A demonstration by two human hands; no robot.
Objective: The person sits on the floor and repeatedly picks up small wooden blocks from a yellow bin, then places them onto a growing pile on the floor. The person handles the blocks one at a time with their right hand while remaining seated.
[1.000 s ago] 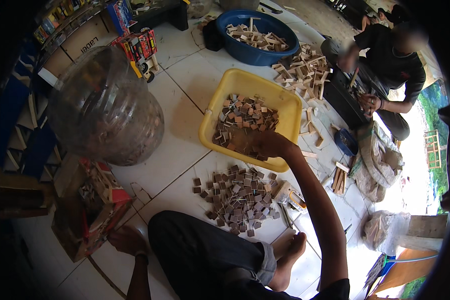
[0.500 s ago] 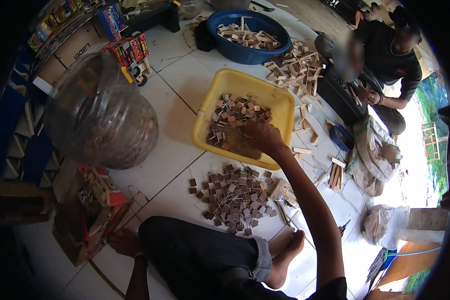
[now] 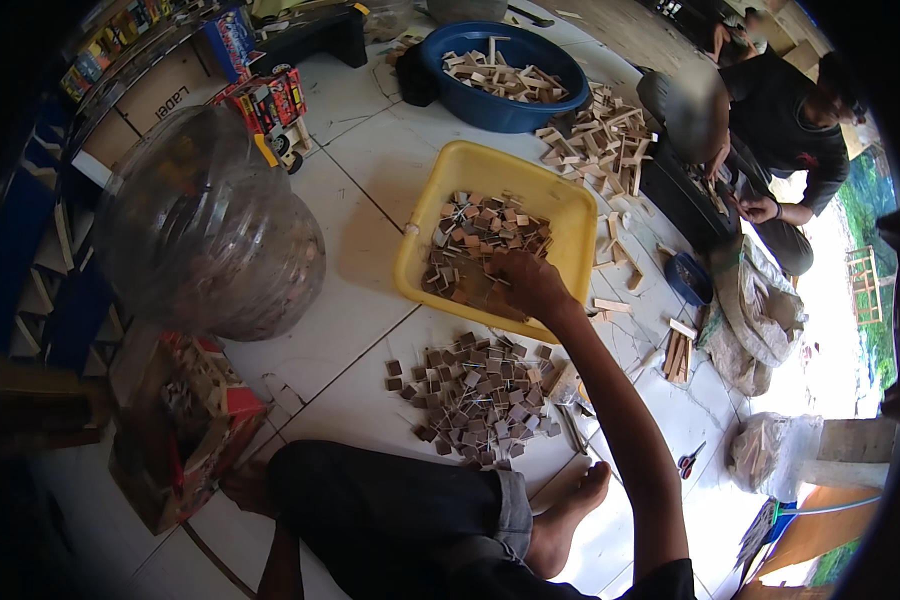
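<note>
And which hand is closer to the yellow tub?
Right. The right hand is inside the yellow tub, by small brown squares; the left hand is outside it, down by the bent knee.

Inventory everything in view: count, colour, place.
Tub: one, yellow, centre
Square pieces: many, brown, in tub and before it
Basin: one, blue, top centre
Wood pieces: many, pale, in and beside basin
Jar: one, clear, left
Toy truck: one, red, beyond jar
Box: one, red-brown, lower left
Bowl: one, blue, right
Sack: one, whitish, right
Scissors: one, dark, lower right
Plastic bag: one, clear, lower right
People: at least two, upper right
Foot: one, bare, lower centre
Left hand: one, by box
Right hand: one, in tub
</note>
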